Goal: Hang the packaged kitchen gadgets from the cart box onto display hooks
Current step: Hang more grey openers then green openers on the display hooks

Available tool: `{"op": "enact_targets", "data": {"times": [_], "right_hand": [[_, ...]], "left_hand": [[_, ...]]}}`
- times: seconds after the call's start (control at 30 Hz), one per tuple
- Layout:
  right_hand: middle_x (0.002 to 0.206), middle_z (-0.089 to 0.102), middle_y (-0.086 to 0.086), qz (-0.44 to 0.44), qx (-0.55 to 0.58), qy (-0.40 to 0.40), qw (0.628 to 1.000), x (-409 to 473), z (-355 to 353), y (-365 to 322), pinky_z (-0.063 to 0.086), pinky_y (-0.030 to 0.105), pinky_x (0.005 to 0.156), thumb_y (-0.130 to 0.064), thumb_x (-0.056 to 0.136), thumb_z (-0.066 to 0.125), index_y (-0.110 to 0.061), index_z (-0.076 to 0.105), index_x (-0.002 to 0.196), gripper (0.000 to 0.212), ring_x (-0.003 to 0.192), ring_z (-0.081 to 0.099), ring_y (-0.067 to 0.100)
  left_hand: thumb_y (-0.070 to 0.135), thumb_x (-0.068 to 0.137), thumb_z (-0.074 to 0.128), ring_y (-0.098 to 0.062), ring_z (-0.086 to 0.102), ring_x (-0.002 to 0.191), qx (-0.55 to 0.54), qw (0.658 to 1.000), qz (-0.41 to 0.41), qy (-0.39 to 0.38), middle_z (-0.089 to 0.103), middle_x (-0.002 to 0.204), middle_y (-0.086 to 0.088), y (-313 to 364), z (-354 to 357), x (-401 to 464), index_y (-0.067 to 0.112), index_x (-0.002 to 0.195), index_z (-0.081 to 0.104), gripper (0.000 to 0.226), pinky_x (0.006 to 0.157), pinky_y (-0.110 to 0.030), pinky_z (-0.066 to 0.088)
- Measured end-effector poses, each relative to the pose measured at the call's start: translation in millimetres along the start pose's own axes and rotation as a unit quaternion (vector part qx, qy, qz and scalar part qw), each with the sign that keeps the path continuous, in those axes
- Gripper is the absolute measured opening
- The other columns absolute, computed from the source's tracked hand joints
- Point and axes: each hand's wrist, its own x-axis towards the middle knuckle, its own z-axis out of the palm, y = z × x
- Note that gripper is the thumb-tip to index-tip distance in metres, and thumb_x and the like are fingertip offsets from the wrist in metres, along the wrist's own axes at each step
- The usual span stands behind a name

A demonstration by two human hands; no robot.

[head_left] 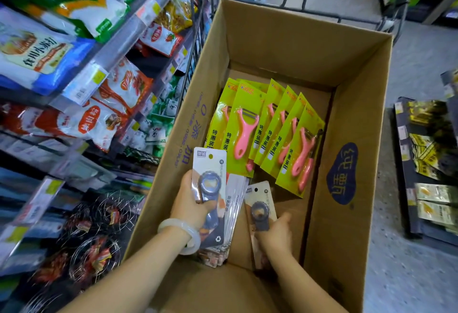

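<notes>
Both your hands are low in the near end of the cardboard box. Your left hand grips a stack of carded bottle openers, long axis pointing away from you. Your right hand closes on one more opener card just right of it. Pink peelers on green cards fan farther in.
</notes>
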Motion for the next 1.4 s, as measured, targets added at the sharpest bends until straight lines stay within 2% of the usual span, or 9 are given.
{"op": "enact_targets", "data": {"times": [0.2,0.43,0.53,0.67,0.77,0.9,1.03,1.2,1.4], "right_hand": [[0.115,0.06,0.005,-0.121,0.054,0.012,0.991,-44.3,-24.7,-9.4,0.049,0.037,0.084,-0.009,0.08,0.067,-0.027,0.036,0.108,0.046,0.104,0.057,0.026],[0.114,0.044,-0.016,-0.334,0.191,-0.062,0.921,-92.3,-62.6,-95.9,0.034,-0.009,0.069,0.012,0.075,0.067,-0.009,0.026,0.141,0.08,0.096,0.047,-0.016],[0.11,0.046,-0.021,-0.401,0.201,-0.109,0.887,-115.5,-56.9,-127.6,0.039,-0.005,0.069,0.017,0.075,0.064,-0.011,0.026,0.141,0.081,0.082,0.049,-0.03],[0.112,0.054,-0.018,-0.453,0.21,-0.168,0.85,-158.3,-31.5,-154.6,0.052,0.019,0.087,0.017,0.073,0.066,-0.03,0.037,0.119,0.072,0.09,0.059,-0.014],[0.117,0.057,-0.01,-0.489,0.197,-0.224,0.82,-204.1,-5.0,-164.1,0.052,0.021,0.089,0.018,0.072,0.065,-0.029,0.036,0.118,0.072,0.098,0.062,-0.005],[0.136,0.05,0.011,-0.541,0.165,-0.29,0.772,-287.1,28.9,-159.6,0.046,0.045,0.1,0.011,0.071,0.071,-0.027,0.037,0.129,0.077,0.119,0.055,0.025],[0.13,0.056,0.008,-0.57,0.146,-0.355,0.726,-388.6,58.5,-136.3,0.05,0.043,0.095,0.01,0.071,0.072,-0.016,0.039,0.132,0.075,0.11,0.062,0.02],[0.12,0.059,-0.009,-0.592,0.103,-0.455,0.658,-518.3,93.6,-75.4,0.055,0.017,0.069,0.006,0.078,0.068,-0.019,0.033,0.14,0.076,0.092,0.064,-0.001],[0.127,0.054,-0.011,-0.607,0.082,-0.545,0.573,-656.9,141.6,15.7,0.05,0.04,0.094,-0.006,0.072,0.077,-0.038,0.042,0.124,0.071,0.113,0.056,0.01]], "left_hand": [[-0.004,0.072,0.071,-0.019,0.062,0.103,0.01,1.0,0.01,-0.006,0.064,0.109,0.003,7.4,-2.8,-9.3,0.025,0.116,0.045,0.059,0.093,-0.045,0.049],[-0.009,0.071,0.073,-0.015,0.047,0.123,-0.058,0.996,0.064,0.004,0.047,0.132,0.003,41.3,-21.0,-37.9,0.023,0.14,0.028,0.088,0.099,-0.035,0.044],[-0.007,0.076,0.069,-0.008,0.038,0.127,-0.09,0.99,0.099,0.05,0.036,0.144,0.005,62.8,-50.3,-59.7,0.023,0.145,0.023,0.087,0.086,-0.014,0.043],[-0.009,0.078,0.066,-0.006,0.048,0.116,-0.138,0.97,0.155,0.128,0.044,0.133,0.012,72.3,-104.8,-98.4,0.022,0.142,0.027,0.081,0.067,-0.002,0.047],[-0.011,0.078,0.065,-0.008,0.051,0.107,-0.17,0.95,0.18,0.191,0.052,0.116,0.015,61.1,-153.4,-137.8,0.027,0.131,0.034,0.072,0.069,-0.008,0.05],[-0.003,0.084,0.062,-0.011,0.028,0.137,-0.135,0.924,0.216,0.285,0.026,0.151,0.005,39.5,-214.3,-214.4,0.02,0.145,0.02,0.078,0.086,-0.001,0.033],[-0.007,0.085,0.058,-0.008,0.022,0.14,-0.155,0.879,0.253,0.372,0.025,0.148,0.009,6.3,-265.7,-309.7,0.02,0.145,0.019,0.077,0.095,-0.008,0.031],[-0.005,0.081,0.065,-0.014,0.03,0.138,-0.173,0.814,0.259,0.49,0.03,0.149,0.005,-49.0,-317.9,-443.0,0.019,0.144,0.025,0.078,0.089,-0.011,0.042],[0.001,0.076,0.072,-0.01,0.046,0.122,-0.173,0.724,0.241,0.623,0.041,0.141,0.005,-120.5,-348.1,-602.3,0.019,0.139,0.033,0.076,0.089,-0.016,0.044]]}}
